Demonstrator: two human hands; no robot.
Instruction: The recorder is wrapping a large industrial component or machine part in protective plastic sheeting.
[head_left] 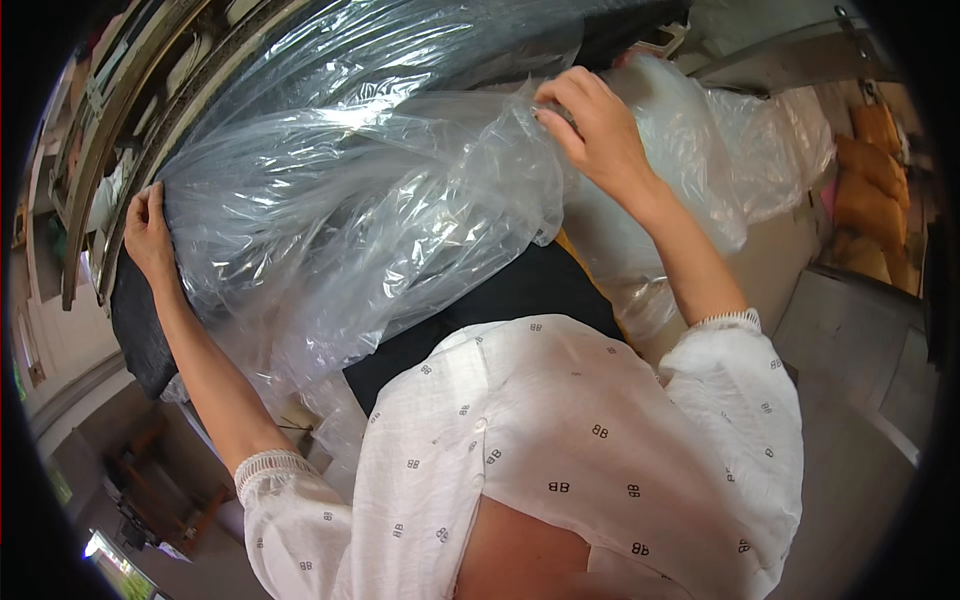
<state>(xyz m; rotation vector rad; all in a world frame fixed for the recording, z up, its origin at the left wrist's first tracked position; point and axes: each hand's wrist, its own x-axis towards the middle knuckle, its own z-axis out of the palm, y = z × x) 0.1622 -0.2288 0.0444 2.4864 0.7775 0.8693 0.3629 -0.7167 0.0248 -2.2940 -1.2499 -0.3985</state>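
A large sheet of clear plastic film (pixel 400 215) spreads in front of me, creased and shiny, over something dark. My left hand (pixel 150 238) is at the film's left edge, fingertips pinched together on it. Farther right and higher, my right hand (pixel 603 135) has its thumb and fingers curled at a gathered peak of the same film, closed on it. Black material (pixel 145 335) hangs out below the film near my left wrist. Another black cloth (pixel 500 290) with a yellow edge lies between the film and my white patterned top.
Long wooden and metal rails (pixel 90 170) run along the far left. More bunched clear plastic (pixel 690 150) lies beyond my right forearm. Brown cushion-like bundles (pixel 870 200) stand at the far right, above a grey surface (pixel 850 340).
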